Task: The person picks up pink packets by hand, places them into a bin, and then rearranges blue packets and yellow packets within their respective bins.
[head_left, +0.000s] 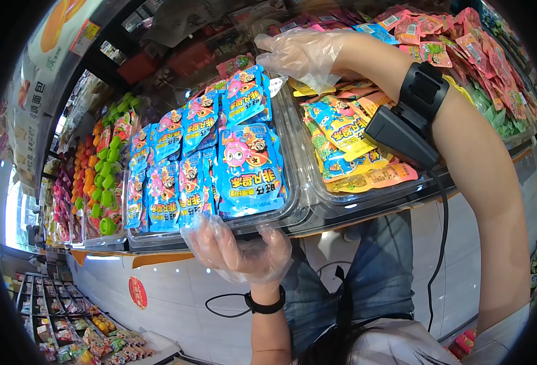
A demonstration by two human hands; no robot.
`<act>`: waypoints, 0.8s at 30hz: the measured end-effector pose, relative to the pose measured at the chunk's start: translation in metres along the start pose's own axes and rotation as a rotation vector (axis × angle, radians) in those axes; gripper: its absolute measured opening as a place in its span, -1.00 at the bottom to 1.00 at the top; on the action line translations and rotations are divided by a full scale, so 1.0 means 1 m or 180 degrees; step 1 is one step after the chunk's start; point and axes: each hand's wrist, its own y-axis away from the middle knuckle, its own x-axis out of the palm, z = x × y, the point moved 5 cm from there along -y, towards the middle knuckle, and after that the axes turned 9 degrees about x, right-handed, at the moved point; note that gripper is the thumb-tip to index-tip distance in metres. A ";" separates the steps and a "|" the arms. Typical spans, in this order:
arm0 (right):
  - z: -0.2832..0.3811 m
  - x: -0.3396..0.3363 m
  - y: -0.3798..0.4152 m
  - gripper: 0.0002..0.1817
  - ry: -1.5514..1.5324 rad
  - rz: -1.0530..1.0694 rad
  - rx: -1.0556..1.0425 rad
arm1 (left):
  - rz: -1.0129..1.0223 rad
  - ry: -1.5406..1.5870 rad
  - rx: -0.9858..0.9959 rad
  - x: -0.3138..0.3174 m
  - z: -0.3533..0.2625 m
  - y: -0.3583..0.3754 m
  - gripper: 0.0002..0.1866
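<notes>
My left hand (238, 250), in a clear plastic glove, is curled against the front rim of a clear tray (289, 210), with fingers and thumb at its edge. Blue candy packets (250, 167) stand in rows in this tray. My right hand (302, 58), also gloved, reaches over the tray's far right corner, fingers stretched leftward and no packet visible in them; its contact with the rim is unclear. Below my right forearm, a second clear tray (341, 210) holds yellow and orange packets (353, 137).
Bins of green-capped (107, 194) and orange items line the left. Pink packets (475, 55) are heaped at the back right. A black device (402, 137) with a cable is strapped to my right forearm. Low shelves (61, 304) stand at the lower left.
</notes>
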 end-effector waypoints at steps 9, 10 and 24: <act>0.006 -0.003 0.014 -0.45 0.1009 -0.0133 -0.0962 | -0.0155 0.0488 0.0082 -0.036 -0.013 -0.012 -0.28; 0.013 -0.002 0.009 -0.48 0.0825 -0.0303 -0.0831 | -0.0093 0.0501 0.0183 -0.034 -0.014 -0.010 -0.31; 0.007 -0.001 0.006 -0.30 0.0287 0.0279 -0.0341 | 0.0610 0.0387 0.0382 -0.012 -0.011 -0.012 -0.48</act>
